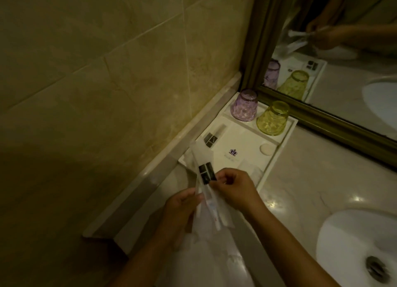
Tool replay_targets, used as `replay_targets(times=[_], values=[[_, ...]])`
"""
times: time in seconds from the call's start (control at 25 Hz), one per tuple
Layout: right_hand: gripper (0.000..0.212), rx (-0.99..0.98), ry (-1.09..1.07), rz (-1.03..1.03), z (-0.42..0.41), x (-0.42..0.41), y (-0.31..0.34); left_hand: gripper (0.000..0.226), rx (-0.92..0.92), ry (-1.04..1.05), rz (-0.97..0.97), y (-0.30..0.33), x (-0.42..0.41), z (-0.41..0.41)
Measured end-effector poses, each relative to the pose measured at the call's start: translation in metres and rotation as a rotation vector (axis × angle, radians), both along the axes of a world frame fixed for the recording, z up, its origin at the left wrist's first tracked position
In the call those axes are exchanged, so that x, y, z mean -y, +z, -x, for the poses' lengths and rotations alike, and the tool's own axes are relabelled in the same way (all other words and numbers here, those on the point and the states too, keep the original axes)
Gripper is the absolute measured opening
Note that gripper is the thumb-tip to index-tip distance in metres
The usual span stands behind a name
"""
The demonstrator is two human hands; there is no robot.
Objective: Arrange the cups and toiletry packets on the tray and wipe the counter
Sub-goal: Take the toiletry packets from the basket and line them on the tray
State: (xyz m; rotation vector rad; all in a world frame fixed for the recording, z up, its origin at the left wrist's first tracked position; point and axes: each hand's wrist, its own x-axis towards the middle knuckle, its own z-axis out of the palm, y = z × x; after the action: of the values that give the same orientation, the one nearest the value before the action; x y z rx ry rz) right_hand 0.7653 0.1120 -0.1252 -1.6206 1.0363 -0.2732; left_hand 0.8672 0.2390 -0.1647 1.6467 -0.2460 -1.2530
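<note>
A white tray [279,140] sits in the counter corner by the wall and mirror. A purple cup [244,106] and a yellow-green cup [272,119] stand upside down at its far end. One toiletry packet [212,136] with a dark label lies along the tray's left side, and a round soap [267,149] rests on the right. Just in front of the tray, my left hand [182,209] and my right hand [234,187] both grip a long clear toiletry packet [205,172] with a dark label; it tilts up toward the tray.
A white sink basin [352,243] with a metal drain lies at the lower right. The framed mirror [335,123] runs along the back of the marble counter [311,179]. A tiled wall with a raised ledge [150,179] borders the left.
</note>
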Motion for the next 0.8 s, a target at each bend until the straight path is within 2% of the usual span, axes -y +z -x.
replay_targets(times=[0.08, 0.2, 0.44, 0.56, 0.64, 0.72, 0.8], values=[[0.020, 0.067, -0.175, -0.113, 0.001, 0.023, -0.001, 0.012, 0.009, 0.032, 0.033, 0.002, -0.001, -0.004], [0.011, -0.018, -0.352, -0.170, -0.007, 0.059, -0.009, 0.010, -0.051, 0.156, -0.013, -0.002, -0.007, -0.011], [0.015, -0.100, -0.406, -0.109, -0.044, 0.083, -0.040, 0.017, -0.135, 0.281, -0.010, -0.008, -0.010, -0.017], [0.037, -0.126, -0.400, -0.082, -0.055, 0.086, -0.043, 0.018, -0.144, 0.285, -0.006, -0.011, -0.012, -0.019], [0.054, -0.246, -0.295, 0.126, -0.055, 0.081, -0.042, 0.023, -0.147, 0.277, 0.011, -0.013, -0.011, -0.021], [0.064, -0.421, -0.144, 0.552, -0.046, 0.075, -0.045, 0.036, -0.149, 0.257, 0.044, -0.013, -0.010, -0.022], [0.069, -0.437, 0.035, 0.845, -0.036, 0.072, -0.053, 0.041, -0.170, 0.246, 0.077, -0.012, -0.009, -0.023]])
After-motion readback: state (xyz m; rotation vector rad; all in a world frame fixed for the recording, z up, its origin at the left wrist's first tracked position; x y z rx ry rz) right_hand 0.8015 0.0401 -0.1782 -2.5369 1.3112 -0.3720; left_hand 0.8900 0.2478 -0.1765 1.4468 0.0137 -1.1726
